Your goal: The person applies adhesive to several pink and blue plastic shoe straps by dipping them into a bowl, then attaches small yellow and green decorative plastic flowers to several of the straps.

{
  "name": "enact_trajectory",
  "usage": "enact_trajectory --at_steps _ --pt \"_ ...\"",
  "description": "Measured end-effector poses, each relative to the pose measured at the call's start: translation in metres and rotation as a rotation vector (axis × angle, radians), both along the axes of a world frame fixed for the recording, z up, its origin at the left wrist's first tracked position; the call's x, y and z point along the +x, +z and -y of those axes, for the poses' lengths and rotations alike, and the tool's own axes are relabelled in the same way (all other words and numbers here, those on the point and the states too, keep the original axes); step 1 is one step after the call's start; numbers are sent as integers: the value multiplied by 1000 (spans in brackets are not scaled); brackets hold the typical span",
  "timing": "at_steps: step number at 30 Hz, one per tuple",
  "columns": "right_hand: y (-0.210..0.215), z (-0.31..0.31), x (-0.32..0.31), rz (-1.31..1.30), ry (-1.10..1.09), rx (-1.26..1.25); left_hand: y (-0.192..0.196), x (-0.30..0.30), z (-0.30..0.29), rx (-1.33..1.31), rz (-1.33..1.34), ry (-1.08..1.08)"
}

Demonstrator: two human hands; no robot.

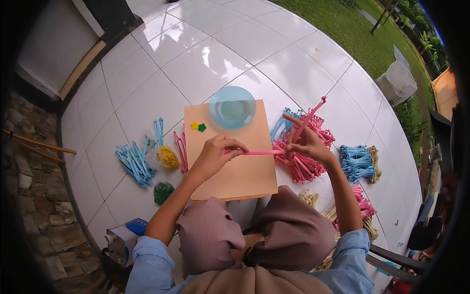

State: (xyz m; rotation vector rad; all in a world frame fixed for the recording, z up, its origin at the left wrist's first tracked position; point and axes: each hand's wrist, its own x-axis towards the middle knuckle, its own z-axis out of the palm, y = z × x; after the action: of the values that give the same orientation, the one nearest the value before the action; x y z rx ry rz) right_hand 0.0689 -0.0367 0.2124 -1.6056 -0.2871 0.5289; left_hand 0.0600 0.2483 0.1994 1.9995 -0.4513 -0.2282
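My left hand [215,154] pinches one end of a thin pink strip [262,152] over a tan board [240,171]. My right hand [306,142] grips the same strip at its bend, and the strip's other end sticks up to the right. A pile of pink strips [303,166] lies just under my right hand. A pale blue bowl [232,107] stands at the far edge of the board, with a yellow flower piece [194,125] and a green flower piece [201,128] to its left.
Blue strips [133,161] and small yellow [167,157] and green [163,192] heaps lie on the white tile floor at left. Blue bundles [356,161], more pink strips [364,206] and tan bundles lie at right. A blue-and-white box [128,235] sits near my left elbow.
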Motion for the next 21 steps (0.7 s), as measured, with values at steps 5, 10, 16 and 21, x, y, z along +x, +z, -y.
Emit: enact_trajectory --at_steps 5,10,16,21 --pt "-27 -6 29 -119 103 21 -18 9 -4 147 -39 7" --pt "-40 -3 48 -159 133 -9 -25 20 0 175 -7 1" --pt "-49 -6 56 -211 163 21 -36 21 -2 206 59 22" --pt "-55 -7 58 -181 164 20 -39 20 -2 241 107 35"
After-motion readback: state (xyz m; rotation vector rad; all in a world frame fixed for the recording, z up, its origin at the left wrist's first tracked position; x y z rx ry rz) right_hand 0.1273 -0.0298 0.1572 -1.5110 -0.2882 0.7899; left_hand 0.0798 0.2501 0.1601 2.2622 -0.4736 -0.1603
